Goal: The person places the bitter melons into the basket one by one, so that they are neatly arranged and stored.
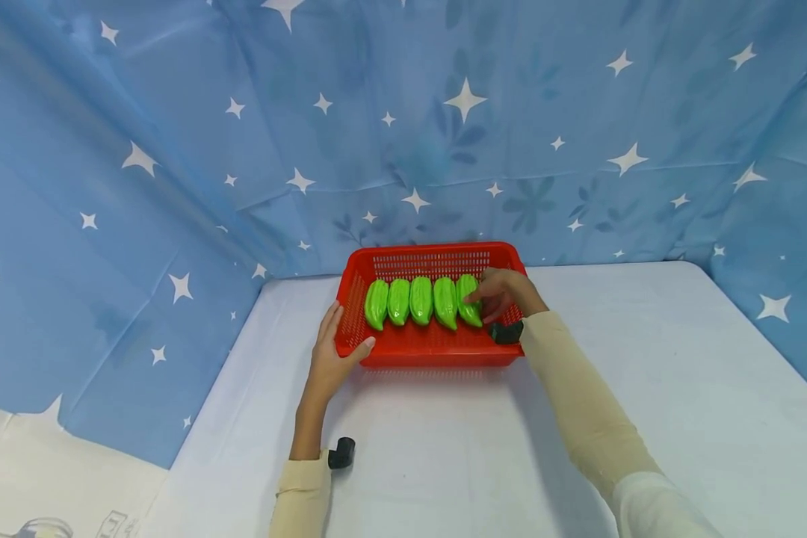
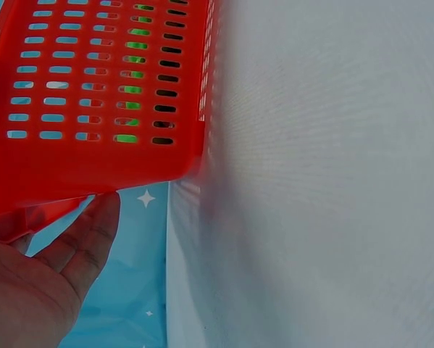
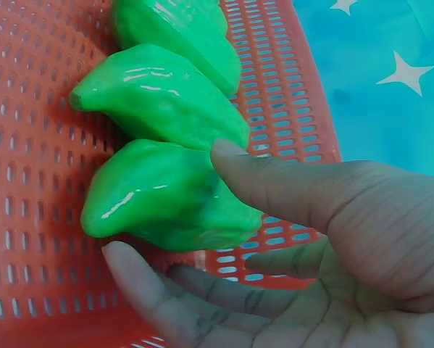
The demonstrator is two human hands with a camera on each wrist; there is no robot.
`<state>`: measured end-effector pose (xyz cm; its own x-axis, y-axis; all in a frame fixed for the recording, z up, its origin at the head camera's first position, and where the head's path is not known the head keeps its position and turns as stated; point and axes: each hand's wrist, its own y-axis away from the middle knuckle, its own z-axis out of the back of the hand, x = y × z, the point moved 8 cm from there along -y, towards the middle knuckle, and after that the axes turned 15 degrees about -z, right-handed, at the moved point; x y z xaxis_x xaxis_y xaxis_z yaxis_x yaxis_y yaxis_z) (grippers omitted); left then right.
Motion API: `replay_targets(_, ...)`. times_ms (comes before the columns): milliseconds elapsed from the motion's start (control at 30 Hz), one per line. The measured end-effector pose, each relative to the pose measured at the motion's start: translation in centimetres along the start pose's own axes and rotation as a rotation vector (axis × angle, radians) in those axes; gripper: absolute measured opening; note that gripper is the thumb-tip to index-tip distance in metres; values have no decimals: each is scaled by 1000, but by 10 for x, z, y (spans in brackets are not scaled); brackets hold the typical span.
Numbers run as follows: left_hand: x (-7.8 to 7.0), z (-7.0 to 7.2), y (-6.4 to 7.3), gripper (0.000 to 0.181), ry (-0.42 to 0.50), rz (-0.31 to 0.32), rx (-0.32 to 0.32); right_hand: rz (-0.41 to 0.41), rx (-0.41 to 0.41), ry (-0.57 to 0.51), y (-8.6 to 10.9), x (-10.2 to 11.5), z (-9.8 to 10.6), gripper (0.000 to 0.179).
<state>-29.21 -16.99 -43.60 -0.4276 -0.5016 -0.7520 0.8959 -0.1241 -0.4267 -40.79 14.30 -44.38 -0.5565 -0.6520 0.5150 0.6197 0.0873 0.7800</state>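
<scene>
A row of several glossy green, ridged vegetables with pointed tips, like bitter melons (image 1: pixel 421 300), lies in a red plastic basket (image 1: pixel 437 353). My left hand (image 1: pixel 335 362) holds the basket at its front left corner, thumb over the rim and fingers along the outside of the left wall. In the left wrist view, those fingers (image 2: pixel 90 250) reach under the rim, while the thumb is hidden. My right hand (image 1: pixel 504 291) is inside the basket around the rightmost bitter melon (image 3: pixel 162 196). Its thumb touches the top, and the other fingers are spread beside it with a small gap.
The basket stands on a white-covered table (image 1: pixel 645 359), close to a blue curtain (image 1: pixel 403 134) with white stars behind it. Another stretch of this curtain hangs along the left. Black wrist cameras are strapped at both cuffs; the right one is over the basket.
</scene>
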Motion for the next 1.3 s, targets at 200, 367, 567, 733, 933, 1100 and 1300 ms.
replay_targets(200,-1,0,-1,92,-4,-4,2,23,-25,-12,23,2,7,61)
replay_targets(367,-3,1,-2,92,6,-8,-1,162,-51,-27,53,10,21,88)
replay_targets(567,-3,0,-2,92,-11,-11,5,356,-195,-73,83,-4,45,75)
replay_targets(733,-1,-1,-1,92,-21,1,9,448,-317,-101,94,-33,64,62)
replay_targets(933,2,3,-2,91,-36,19,-5,532,-282,-38,88,-15,49,46)
replay_targets(1100,1,2,-2,91,-27,15,1,413,-309,313,64,11,26,37)
replay_targets(1300,-3,0,-1,91,-25,7,7,260,-346,646,38,24,13,27)
